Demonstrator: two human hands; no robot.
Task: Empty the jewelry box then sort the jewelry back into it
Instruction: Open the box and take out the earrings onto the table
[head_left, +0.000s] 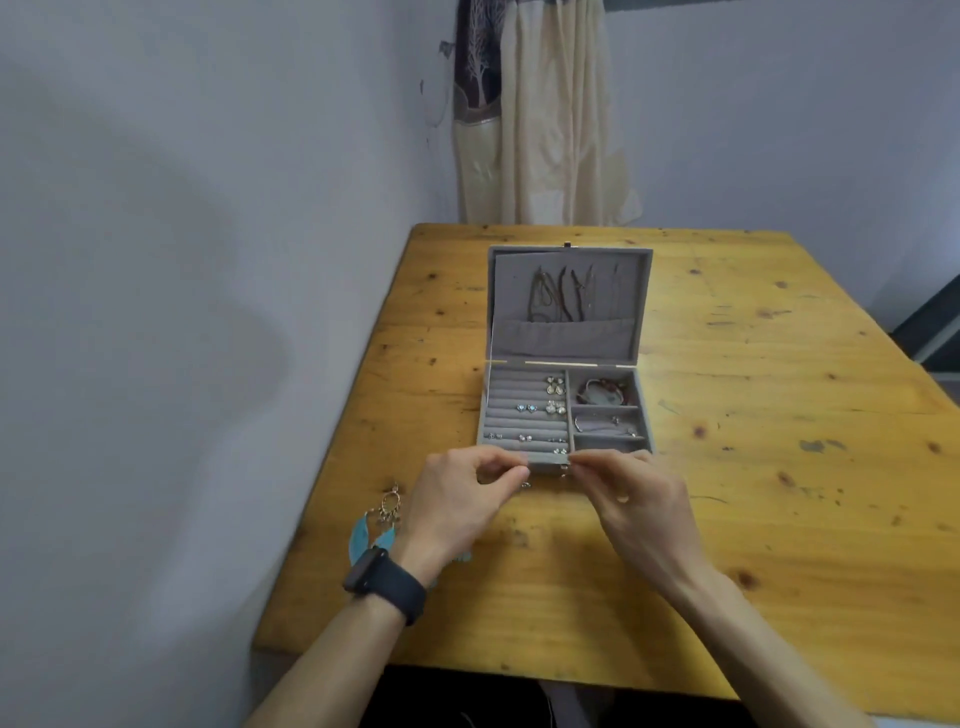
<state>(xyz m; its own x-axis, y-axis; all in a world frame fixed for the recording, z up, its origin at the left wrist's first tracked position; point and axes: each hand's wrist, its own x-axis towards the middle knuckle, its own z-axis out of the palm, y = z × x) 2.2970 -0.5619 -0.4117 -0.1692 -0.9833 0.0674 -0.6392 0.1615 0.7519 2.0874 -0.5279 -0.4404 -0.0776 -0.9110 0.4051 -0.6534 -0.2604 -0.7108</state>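
Our left hand (467, 493) and right hand (636, 499) meet at the front wall of the open grey velvet jewelry box (484, 410). Each thumb and forefinger pinch what may be a tiny piece of jewelry, too small to make out. Stud earrings (556, 397) sit in its ridged left section and dark cords (563, 293) in the lid. A turquoise feather earring (371, 530) lies on the yellow pine table (753, 467) beside our left wrist

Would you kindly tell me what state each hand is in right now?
Left hand: pinched closed at the jewelry box front; held item cannot be told.
Right hand: pinched closed there too; held item cannot be told.
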